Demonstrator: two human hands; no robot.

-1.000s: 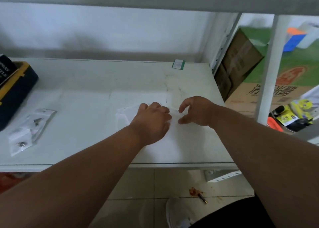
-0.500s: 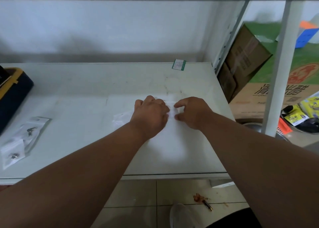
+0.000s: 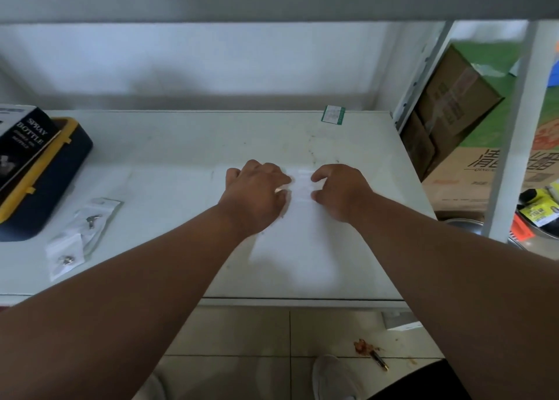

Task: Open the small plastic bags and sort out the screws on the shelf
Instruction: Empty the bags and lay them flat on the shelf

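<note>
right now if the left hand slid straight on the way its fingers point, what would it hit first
The left hand points right, across the clear bag both hands pinch. It would probably meet the right hand first, just past the small gap between them.

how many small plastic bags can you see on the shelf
3: one between the left hand and right hand, bag; two overlapping at left. More may be hidden.
</note>
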